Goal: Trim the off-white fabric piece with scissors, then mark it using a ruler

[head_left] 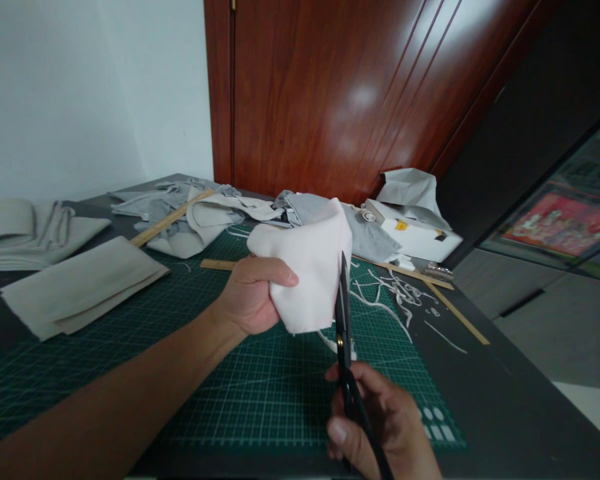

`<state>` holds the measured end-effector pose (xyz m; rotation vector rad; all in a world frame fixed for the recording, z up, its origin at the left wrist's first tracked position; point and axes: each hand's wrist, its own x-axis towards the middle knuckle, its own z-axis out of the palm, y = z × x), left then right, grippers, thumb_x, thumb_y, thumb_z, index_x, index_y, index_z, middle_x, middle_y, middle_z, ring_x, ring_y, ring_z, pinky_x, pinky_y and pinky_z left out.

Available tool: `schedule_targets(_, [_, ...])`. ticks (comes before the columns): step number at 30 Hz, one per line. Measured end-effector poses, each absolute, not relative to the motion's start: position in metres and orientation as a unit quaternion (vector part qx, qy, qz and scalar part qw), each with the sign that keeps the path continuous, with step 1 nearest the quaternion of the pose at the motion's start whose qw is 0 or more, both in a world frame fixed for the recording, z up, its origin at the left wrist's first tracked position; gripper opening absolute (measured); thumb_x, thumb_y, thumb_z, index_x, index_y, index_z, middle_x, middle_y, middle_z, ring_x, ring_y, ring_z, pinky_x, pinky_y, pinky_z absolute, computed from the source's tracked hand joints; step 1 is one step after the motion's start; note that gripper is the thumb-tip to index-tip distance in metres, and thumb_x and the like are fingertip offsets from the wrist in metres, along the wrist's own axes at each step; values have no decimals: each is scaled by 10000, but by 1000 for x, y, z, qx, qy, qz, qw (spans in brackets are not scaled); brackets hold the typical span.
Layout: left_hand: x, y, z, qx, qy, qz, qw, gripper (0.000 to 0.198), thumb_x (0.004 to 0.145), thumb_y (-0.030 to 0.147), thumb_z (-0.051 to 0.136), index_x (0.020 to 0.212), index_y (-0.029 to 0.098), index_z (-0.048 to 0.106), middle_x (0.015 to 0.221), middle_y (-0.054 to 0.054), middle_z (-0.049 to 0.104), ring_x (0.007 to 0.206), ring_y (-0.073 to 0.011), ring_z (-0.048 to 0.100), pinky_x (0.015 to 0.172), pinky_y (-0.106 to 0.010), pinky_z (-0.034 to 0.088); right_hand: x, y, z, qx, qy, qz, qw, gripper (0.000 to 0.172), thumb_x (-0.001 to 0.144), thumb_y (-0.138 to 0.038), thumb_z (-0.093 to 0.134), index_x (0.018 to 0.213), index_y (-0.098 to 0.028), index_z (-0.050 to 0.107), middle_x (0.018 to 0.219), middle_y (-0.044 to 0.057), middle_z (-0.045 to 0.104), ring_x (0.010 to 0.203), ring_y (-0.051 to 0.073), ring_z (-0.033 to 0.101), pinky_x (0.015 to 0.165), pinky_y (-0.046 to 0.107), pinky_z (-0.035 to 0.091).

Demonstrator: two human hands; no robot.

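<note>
My left hand [255, 290] pinches a piece of white fabric [310, 273] between thumb and fingers, holding it up above the green cutting mat [260, 400]. Black scissors [344, 313] are in my right hand [380, 420], with the fingers around the handles. Their blades point upward and lie along the fabric's right edge. A narrow light strip [329, 341] shows just below the fabric, by the scissors' pivot. Whether the blades have fabric between them is hard to make out.
Folded light fabric [85, 287] lies at left, with more stacked fabric [35, 230] behind. Crumpled grey cloth [155, 210] and a wooden ruler [173, 218] sit farther back. At right are thin offcuts [405, 293], another ruler [457, 313] and a white box [415, 230].
</note>
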<state>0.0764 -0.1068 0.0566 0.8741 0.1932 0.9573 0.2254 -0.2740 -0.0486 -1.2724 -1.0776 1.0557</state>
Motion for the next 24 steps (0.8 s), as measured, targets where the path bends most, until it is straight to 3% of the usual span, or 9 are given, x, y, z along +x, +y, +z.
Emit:
schedule_targets(9, [78, -110, 55, 416, 67, 416, 806, 862, 522, 109, 650, 1380, 155, 720, 1038, -128, 857, 1059, -466, 794, 902, -600, 644, 217, -273, -41, -525, -445, 448, 571, 617, 716, -625, 948, 1134, -222, 741, 723, -16, 649, 606, 158, 592, 587, 291, 382])
schedule_targets(16, [80, -107, 53, 425, 31, 402, 811, 899, 494, 110, 630, 1390, 100, 696, 1176, -160, 832, 1103, -452, 780, 950, -580, 629, 213, -272, -36, -500, -442, 465, 581, 630, 723, -617, 953, 1179, -238, 740, 755, -21, 621, 626, 144, 536, 599, 304, 366])
schedule_targets(24, [78, -108, 51, 427, 29, 391, 815, 827, 499, 114, 647, 1322, 85, 717, 1169, -161, 828, 1118, -463, 764, 928, -571, 622, 201, -272, -38, -456, -422, 467, 629, 659, 746, -656, 918, 1229, -248, 734, 791, -7, 590, 691, 165, 487, 624, 316, 360])
